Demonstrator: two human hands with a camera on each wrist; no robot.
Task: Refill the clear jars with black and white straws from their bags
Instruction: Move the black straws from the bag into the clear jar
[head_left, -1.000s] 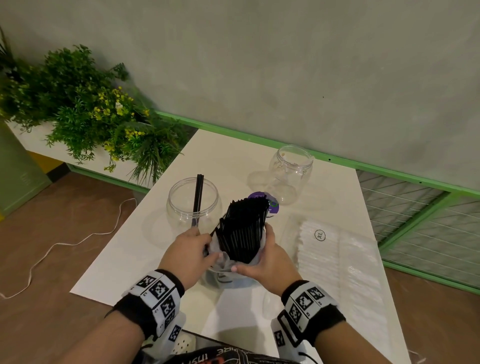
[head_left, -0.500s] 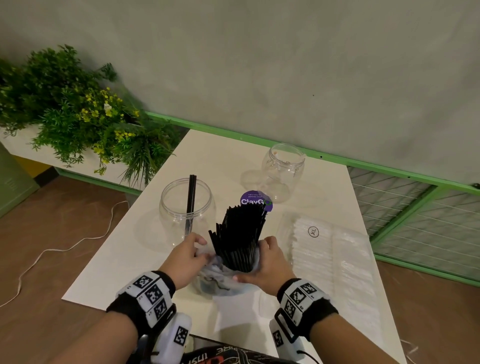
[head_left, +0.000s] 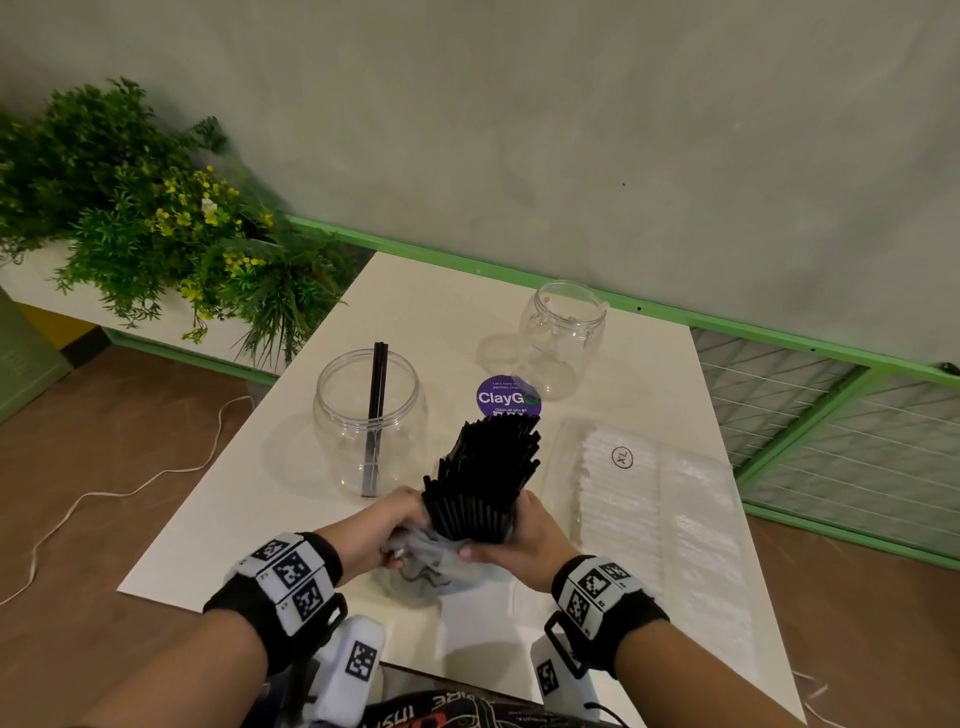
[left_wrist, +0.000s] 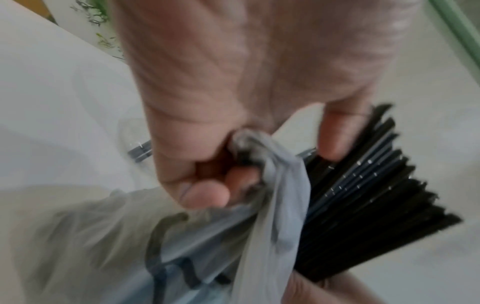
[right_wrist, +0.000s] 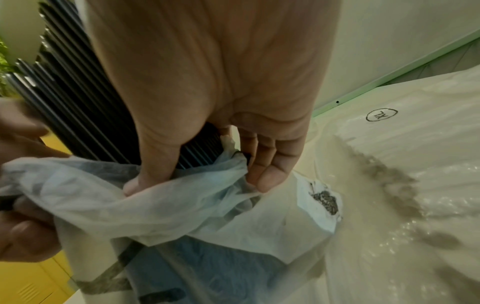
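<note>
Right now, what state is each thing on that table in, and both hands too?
Near jar: upright, open, a few black straws inside.
Far jar: upright, open, no straws visible.
Black straws: bundled, sticking up out of their bag.
Bag: crumpled, pushed down round the bundle.
White straws: lying flat in clear wrapping, untouched.
Left hand: gripping the bag.
Right hand: wrapped round the bundle at the bag's mouth.

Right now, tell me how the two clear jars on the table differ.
The near jar looks wider and holds a few black straws standing up past its rim; the far jar looks smaller, with a narrower neck, and holds no black straws. The near jar stands left of the purple sticker, close to the left hand; the far jar stands beyond the sticker, nearer the wall. Both are clear, upright and lidless.
</note>
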